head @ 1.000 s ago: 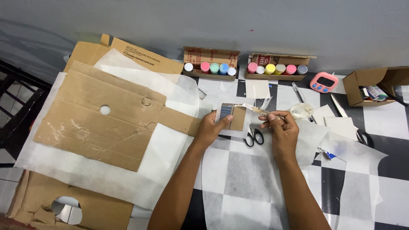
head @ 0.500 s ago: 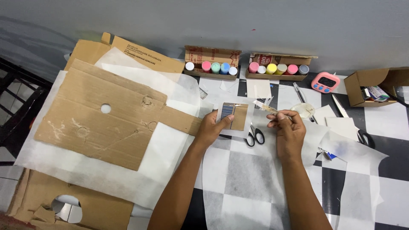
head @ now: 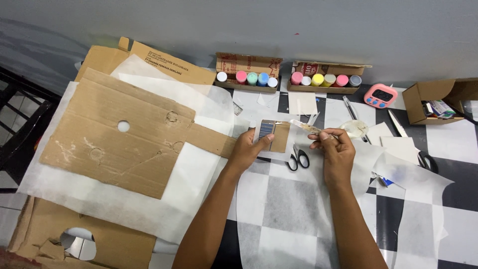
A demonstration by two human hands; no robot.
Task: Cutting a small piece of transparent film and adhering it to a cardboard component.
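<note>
My left hand (head: pixel 247 151) holds down a small cardboard piece (head: pixel 280 137) with a blue-grey striped patch on its left part. My right hand (head: pixel 334 148) pinches a thin stick-like tool (head: pixel 304 127) whose pale tip reaches toward the cardboard piece's upper right edge. Black-handled scissors (head: pixel 298 159) lie on the sheet between my two hands.
A big cardboard sheet (head: pixel 114 134) with a hole lies left on white paper. Two boxes of paint pots (head: pixel 246 78) (head: pixel 326 79) stand along the wall. A pink timer (head: pixel 380 95), an open carton (head: pixel 438 102), a pen (head: pixel 350 110) and paper scraps lie on the right.
My right hand has shifted slightly right and up, and the tool now points left at the cardboard piece. The left hand keeps its hold.
</note>
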